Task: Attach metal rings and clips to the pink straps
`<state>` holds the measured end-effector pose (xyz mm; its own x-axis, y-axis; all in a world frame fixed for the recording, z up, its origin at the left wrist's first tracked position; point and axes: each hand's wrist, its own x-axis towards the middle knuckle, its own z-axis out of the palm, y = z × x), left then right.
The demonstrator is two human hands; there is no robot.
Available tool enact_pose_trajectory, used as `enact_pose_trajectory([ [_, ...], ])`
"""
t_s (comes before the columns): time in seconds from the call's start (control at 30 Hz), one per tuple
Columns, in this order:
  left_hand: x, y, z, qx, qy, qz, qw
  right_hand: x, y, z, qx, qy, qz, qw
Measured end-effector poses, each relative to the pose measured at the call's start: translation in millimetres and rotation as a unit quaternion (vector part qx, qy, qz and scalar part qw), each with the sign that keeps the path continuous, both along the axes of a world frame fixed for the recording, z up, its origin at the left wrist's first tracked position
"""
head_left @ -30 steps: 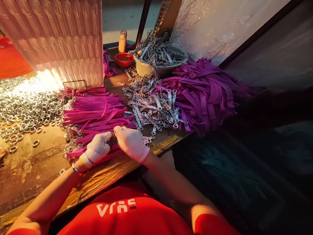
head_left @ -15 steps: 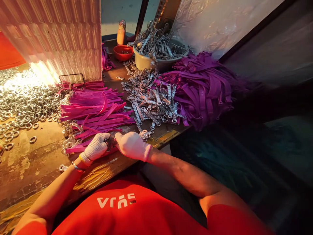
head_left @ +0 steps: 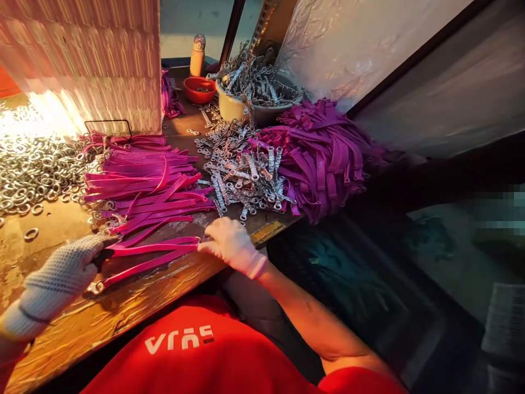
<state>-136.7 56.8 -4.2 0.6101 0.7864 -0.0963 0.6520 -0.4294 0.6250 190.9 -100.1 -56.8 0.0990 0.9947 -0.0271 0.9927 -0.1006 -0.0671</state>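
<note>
My gloved left hand [head_left: 65, 271] is closed at the left end of a magenta strap [head_left: 151, 247]; a dark patch by its fingers cannot be made out. At the strap's other end, my gloved right hand [head_left: 229, 243] pinches the tip, with a small metal piece partly hidden at its fingers. Below lies a second magenta strap [head_left: 143, 268], whose right end also meets the right hand; a metal ring [head_left: 97, 287] sits at its left end. Just beyond the hands are rows of magenta straps [head_left: 141, 169] with metal rings along their left ends.
Loose metal rings [head_left: 36, 169] cover the table's left side beside a ribbed translucent panel [head_left: 98, 65]. To the right are a heap of metal links [head_left: 246, 178] and a purple strap pile [head_left: 328, 158]. Behind stand a pale basin [head_left: 229, 104], red bowl [head_left: 199, 96] and bottle [head_left: 197, 57].
My hands were together over the straps; the left has moved far left and nearer to me, the right slightly right. Two straps now stretch out between them. The view has shifted slightly.
</note>
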Motion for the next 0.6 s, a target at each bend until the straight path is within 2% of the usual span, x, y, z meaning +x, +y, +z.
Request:
enact_pose_trajectory([
  [0.07, 13.6, -26.6, -6.9, -0.094, -0.054, 0.042, 0.993, 13.7, 13.1, -1.5, 0.028, -0.003, -0.083, 0.996],
  [0.1, 25.2, -39.5, -10.9, -0.179, -0.081, 0.063, 0.978, 20.7, 21.2, -3.9, 0.031, -0.001, -0.130, 0.991],
  [0.17, 52.3, -59.5, -19.7, -0.367, -0.148, 0.096, 0.913, 34.3, 36.9, -11.9, 0.016, 0.018, -0.197, 0.980],
  [0.23, 77.2, -68.7, -28.6, -0.479, -0.215, 0.090, 0.846, 46.9, 48.0, -20.9, 0.008, 0.080, -0.215, 0.973],
  [0.3, 93.8, -69.4, -35.4, -0.523, -0.258, 0.064, 0.809, 56.8, 52.5, -26.0, 0.032, 0.146, -0.214, 0.965],
  [0.4, 103.2, -65.6, -38.6, -0.522, -0.276, 0.018, 0.807, 55.7, 50.4, -20.2, 0.146, 0.224, -0.212, 0.940],
  [0.43, 104.3, -64.7, -38.3, -0.514, -0.271, 0.004, 0.814, 48.5, 48.5, -15.0, 0.180, 0.260, -0.189, 0.930],
  [0.5, 106.8, -63.8, -37.5, -0.496, -0.259, -0.020, 0.829, 23.9, 44.4, -1.6, 0.202, 0.349, -0.087, 0.911],
  [0.6, 113.3, -61.9, -40.8, -0.459, -0.265, -0.045, 0.847, -22.0, 41.3, 17.4, 0.121, 0.426, 0.117, 0.889],
])
